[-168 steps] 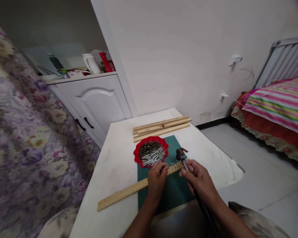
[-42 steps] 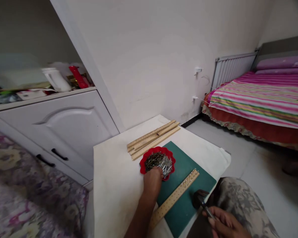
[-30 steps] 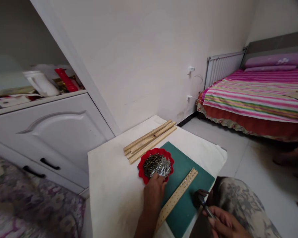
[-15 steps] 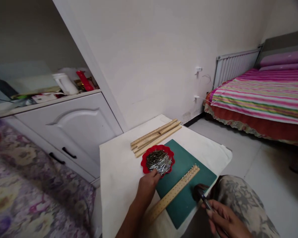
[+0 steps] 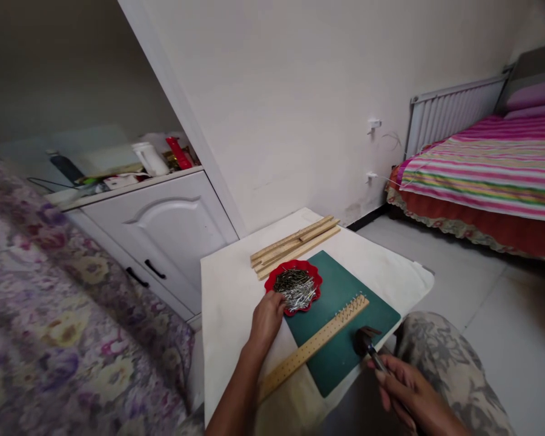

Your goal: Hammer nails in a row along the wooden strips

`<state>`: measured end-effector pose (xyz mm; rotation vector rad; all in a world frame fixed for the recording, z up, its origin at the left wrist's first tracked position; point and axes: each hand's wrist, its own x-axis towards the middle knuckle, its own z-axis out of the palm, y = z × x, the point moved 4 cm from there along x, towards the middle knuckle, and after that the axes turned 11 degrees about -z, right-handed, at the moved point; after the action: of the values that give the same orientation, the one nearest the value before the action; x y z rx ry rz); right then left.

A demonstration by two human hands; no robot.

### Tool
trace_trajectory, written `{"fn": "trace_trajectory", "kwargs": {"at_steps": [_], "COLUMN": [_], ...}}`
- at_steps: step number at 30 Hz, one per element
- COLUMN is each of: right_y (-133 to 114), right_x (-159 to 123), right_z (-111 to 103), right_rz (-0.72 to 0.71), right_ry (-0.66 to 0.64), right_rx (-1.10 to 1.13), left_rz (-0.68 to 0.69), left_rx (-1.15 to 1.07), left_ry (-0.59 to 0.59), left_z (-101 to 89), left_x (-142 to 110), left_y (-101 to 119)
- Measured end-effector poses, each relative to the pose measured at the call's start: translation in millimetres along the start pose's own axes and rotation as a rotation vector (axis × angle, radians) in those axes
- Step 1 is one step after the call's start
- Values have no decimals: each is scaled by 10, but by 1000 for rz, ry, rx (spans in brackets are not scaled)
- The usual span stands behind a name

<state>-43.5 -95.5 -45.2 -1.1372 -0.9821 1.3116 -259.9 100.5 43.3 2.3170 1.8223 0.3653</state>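
Note:
My left hand [image 5: 269, 313] is at the near left rim of a red scalloped bowl [image 5: 316, 274], its fingers pinched at the edge of the nails [image 5: 298, 293] inside. Whether a nail is between the fingertips is too small to see. My right hand [image 5: 406, 387] is wrapped round the handle of a claw hammer [image 5: 362, 343], whose head hovers by the near edge of a green mat [image 5: 340, 357]. Across the mat lies a wooden strip [image 5: 315, 346] dotted with holes or marks; several nails [image 5: 352, 307] stand up from its far right end.
Several wooden strips [image 5: 295, 245] lie behind the bowl on the white-covered table [image 5: 227, 303]. A white cabinet [image 5: 163, 242] and floral curtain [image 5: 72, 339] are on the left. My knee [image 5: 440, 357] in patterned cloth is right of the table; a bed [image 5: 485, 188] stands beyond.
The view has swung slightly left, shifting the scene rightward. My left hand has moved from the bowl's front toward its left rim. The hammer stays in my right hand, its head seen more clearly.

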Motion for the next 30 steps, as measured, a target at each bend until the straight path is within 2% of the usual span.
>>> {"fn": "trace_trajectory", "kwargs": {"at_steps": [6, 11, 21, 25, 30], "right_y": [63, 72, 110, 88, 72], "right_x": [-5, 1, 3, -3, -14], "right_z": [-23, -42, -86, -87, -74], "right_rz": [-9, 13, 41, 23, 11], "right_ry": [-13, -22, -47, -46, -53], "right_rx": [5, 15, 30, 39, 23], "left_rz": [-85, -53, 3, 15, -18], "left_rx": [109, 151, 150, 17, -420], "left_ry": [-95, -151, -66, 29, 162], "left_z": [51, 39, 18, 20, 17], "left_x": [202, 282, 122, 24, -117], "left_y": [117, 164, 191, 188, 161]}}
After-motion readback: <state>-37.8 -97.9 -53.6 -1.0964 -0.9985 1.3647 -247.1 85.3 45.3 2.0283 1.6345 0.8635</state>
